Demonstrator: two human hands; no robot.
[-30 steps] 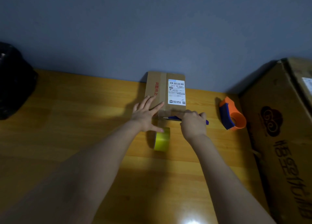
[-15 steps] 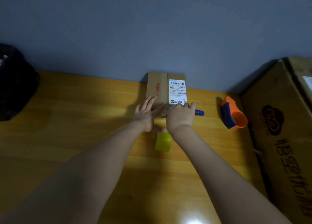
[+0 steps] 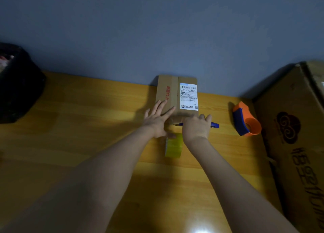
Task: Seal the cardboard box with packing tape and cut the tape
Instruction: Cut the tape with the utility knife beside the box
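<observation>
A small cardboard box (image 3: 172, 90) with a white shipping label and red print stands on the wooden table against the wall. My left hand (image 3: 157, 119) lies flat with fingers spread on the box's near left corner. My right hand (image 3: 196, 127) is closed around a blue-handled cutter (image 3: 214, 125), whose blade end points left along the box's near edge. A yellowish roll of packing tape (image 3: 173, 146) stands on the table just in front of the box, between my wrists. The strip running from roll to box is hidden by my hands.
An orange and blue tape dispenser (image 3: 245, 122) lies to the right of the box. A large printed cardboard carton (image 3: 298, 136) fills the right side. A black bag (image 3: 15, 85) sits at the far left. The table (image 3: 87, 127) meets a blue-grey wall.
My right hand with the cutter slid left along the box's near edge, then shifted back slightly right. My left hand stayed pressed on the box. The roll stayed in place.
</observation>
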